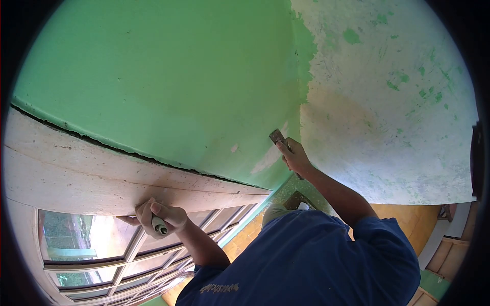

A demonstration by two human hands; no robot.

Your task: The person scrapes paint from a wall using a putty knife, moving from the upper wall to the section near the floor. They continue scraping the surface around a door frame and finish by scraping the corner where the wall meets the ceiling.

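My right hand (297,157) is wrapped round a scraper (276,136), its flat blade at the green painted wall (194,76) near the corner. Pale bare patches (268,159) show in the paint beside the blade. Further left, my left hand (166,217) is closed round a pale rolled piece (159,225) with a hollow end; its material I cannot make out. That hand rests by the lower edge of the whitish wooden board (92,168), just above the window panes, with one finger stretched out to the left.
A paned window (84,237) runs along the lower left under the board. On the right, the adjoining wall (377,137) is mostly whitish with scattered green flecks. A dark gap (138,153) separates green wall and board. Yellowish floor (403,224) lies below.
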